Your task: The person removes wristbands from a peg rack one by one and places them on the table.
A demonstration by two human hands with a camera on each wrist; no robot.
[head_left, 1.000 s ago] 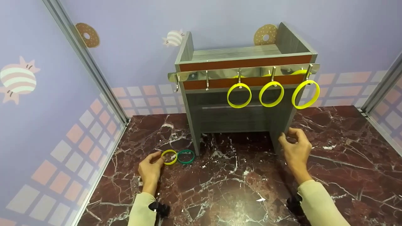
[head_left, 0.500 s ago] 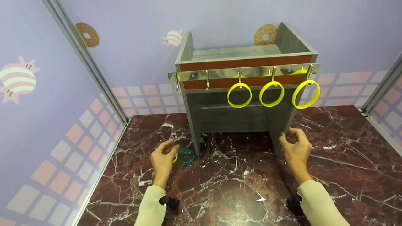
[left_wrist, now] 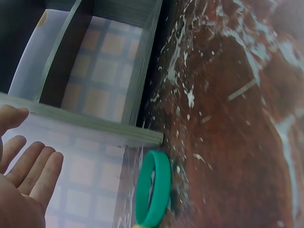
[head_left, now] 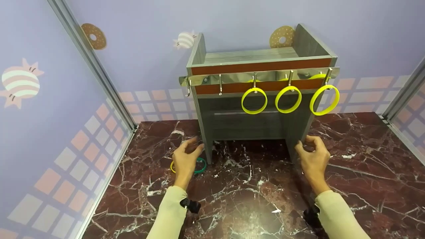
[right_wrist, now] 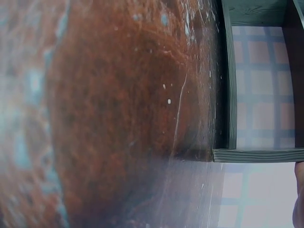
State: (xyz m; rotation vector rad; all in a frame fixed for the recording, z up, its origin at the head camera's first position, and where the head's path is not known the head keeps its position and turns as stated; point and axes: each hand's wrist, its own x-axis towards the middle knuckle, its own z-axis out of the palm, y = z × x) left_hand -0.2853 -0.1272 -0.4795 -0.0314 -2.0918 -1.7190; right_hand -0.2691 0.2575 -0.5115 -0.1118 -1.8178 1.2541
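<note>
My left hand is raised beside the left side panel of a grey wooden shelf unit, thumb and fingers apart, holding nothing. In the left wrist view its fingers are extended near the panel's outer side. A green wristband and a yellow wristband lie on the table beneath, partly hidden by this hand. At the unit's right side panel, my right hand touches the outer side near the front edge, fingers loosely bent. The right wrist view shows only part of a digit there.
A metal hook rail runs across the unit's front. Three yellow wristbands hang from its middle and right hooks; the two left hooks carry none. Patterned walls enclose the dark red marbled table.
My left hand has left the yellow wristband on the table and moved right and forward to the shelf unit's left panel. The right hand stays in place.
</note>
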